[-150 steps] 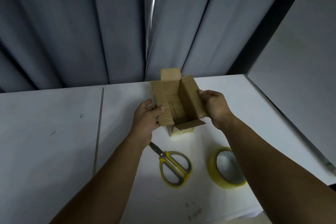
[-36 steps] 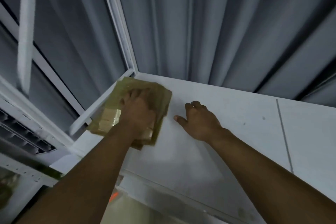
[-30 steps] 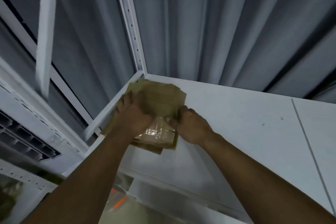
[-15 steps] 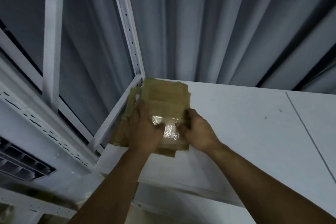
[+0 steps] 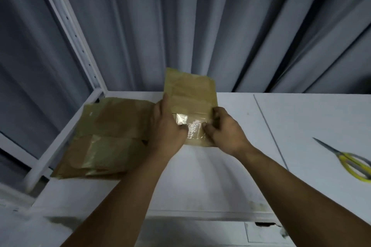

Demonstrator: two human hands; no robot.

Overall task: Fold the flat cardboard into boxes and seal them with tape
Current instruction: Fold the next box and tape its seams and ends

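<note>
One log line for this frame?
flat cardboard: held up | left hand: grips left edge | right hand: pinches right edge | cardboard stack: table left | scissors: far right

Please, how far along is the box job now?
No finished box is in view. The left hand and right hand hold one flat cardboard, not yet folded. Left to do: fold and tape it, then the stack beside it. The scissors lie at right.
</note>
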